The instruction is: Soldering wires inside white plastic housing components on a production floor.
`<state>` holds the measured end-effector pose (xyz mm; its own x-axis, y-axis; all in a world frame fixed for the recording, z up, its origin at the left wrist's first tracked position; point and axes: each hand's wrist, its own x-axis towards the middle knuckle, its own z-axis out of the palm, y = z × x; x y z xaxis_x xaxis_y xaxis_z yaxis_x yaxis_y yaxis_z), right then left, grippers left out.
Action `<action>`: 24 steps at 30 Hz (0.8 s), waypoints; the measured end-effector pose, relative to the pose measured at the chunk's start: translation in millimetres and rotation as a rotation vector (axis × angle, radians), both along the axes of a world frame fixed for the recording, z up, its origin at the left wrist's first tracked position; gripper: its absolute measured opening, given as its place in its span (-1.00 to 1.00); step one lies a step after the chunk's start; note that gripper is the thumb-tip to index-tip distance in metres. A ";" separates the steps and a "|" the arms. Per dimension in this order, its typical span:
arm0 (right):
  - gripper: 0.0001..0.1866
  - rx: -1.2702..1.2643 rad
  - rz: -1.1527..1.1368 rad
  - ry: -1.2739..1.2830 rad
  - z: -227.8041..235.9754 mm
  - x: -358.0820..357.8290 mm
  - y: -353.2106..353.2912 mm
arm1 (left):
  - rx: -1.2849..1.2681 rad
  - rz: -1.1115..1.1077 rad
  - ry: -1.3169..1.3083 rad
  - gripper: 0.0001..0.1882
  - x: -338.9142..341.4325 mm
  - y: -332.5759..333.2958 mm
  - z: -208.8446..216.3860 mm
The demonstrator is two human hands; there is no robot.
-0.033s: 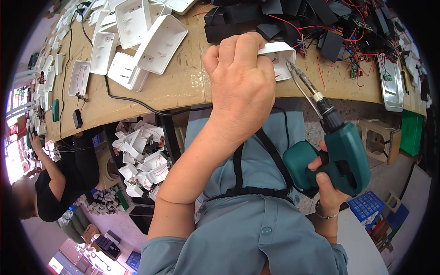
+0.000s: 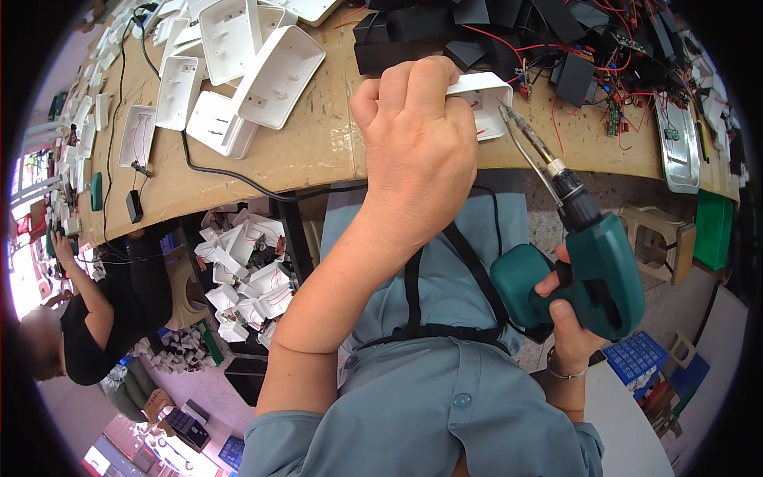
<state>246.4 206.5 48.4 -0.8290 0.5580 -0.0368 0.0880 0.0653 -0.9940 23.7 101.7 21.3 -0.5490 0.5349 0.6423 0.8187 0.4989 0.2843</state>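
My left hand [image 2: 421, 143], closed, grips a white plastic housing [image 2: 486, 83] at the near edge of the table. The housing is tilted with its hollow side showing, and a bit of red wire is inside. In my right hand [image 2: 568, 334] is a green pistol-grip soldering gun [image 2: 608, 270], index finger at its trigger. Its tip and thin feed tube point up and left, meeting at the housing's right edge. Whether the tip touches anything inside cannot be made out. My left fingertips are hidden behind the hand.
White housings [image 2: 278, 75] pile up at the far left of the table [image 2: 318, 151]. Black boxes [image 2: 405, 36] and red-wired circuit boards [image 2: 616, 111] heap at the far right, near a metal tray [image 2: 678, 151]. A black cable [image 2: 230, 173] crosses the left side. Another person [image 2: 95, 318] works at left.
The soldering gun has shifted very slightly to the right. My left hand and the housing look unmoved.
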 end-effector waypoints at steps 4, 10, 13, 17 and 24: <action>-0.27 0.014 -0.081 0.090 -1.8 -1.9 0.7 | 0.008 -0.012 0.035 -0.94 0.6 -0.6 -1.4; -0.27 -0.040 -0.101 0.140 -0.1 -9.0 2.4 | -0.013 -0.010 0.027 -0.94 2.6 -2.7 1.9; -0.27 -0.056 -0.091 0.149 -1.1 -8.7 3.1 | -0.011 -0.008 0.032 -0.94 3.1 -2.6 1.4; -0.26 -0.062 -0.092 0.160 -3.6 -9.2 3.4 | -0.024 -0.009 0.042 -0.93 4.7 -3.7 2.5; -0.17 -0.489 0.049 0.264 -8.1 -29.7 8.4 | -0.002 0.067 0.132 -0.81 15.0 -1.5 -2.6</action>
<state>216.6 214.8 40.3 -0.8700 0.4881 -0.0696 -0.1591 -0.4116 -0.8974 38.7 100.2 18.8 -0.4947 0.5008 0.7103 0.8136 0.5541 0.1760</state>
